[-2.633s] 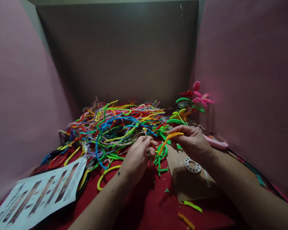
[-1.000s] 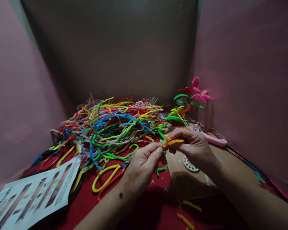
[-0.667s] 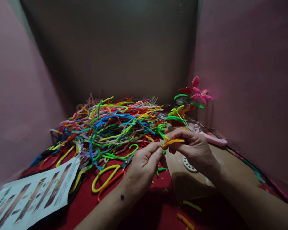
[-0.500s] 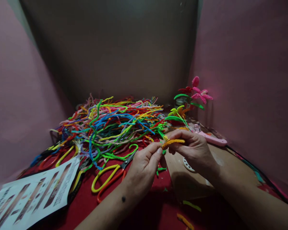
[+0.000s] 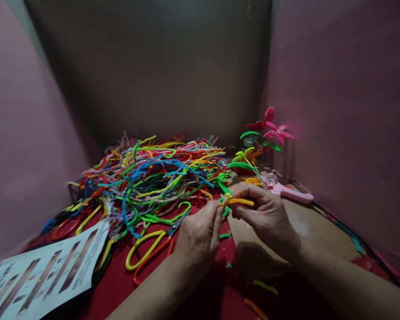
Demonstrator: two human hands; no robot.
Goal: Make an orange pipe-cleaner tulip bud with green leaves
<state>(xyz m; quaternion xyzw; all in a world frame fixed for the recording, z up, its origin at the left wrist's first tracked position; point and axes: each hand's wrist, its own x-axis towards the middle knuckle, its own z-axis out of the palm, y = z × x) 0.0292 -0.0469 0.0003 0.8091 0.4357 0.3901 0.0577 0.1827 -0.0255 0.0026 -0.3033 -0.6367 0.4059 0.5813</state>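
the orange strip (image 5: 240, 202) lies crosswise, its left end touching the left hand (image 5: 200, 233), which pinches the yellow tuft (image 5: 227, 196) by its base. the right hand (image 5: 268, 213) curls about the strip from the right, seemingly gripping it, though the hold is partly hidden

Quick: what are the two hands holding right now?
Left hand: closed, pinching the orange strip at its left end.
Right hand: closed, holding the orange strip too.

Red cloth tabletop (image 5: 116, 284), bearing: flat tan cardboard sheet (image 5: 248, 234); left of sheet, yellow-and-red-handled metal scissors (image 5: 170, 230), heaped multicoloured fuzzy stems (image 5: 163, 173); before sheet, lime-green fuzzy scrap (image 5: 265, 286).
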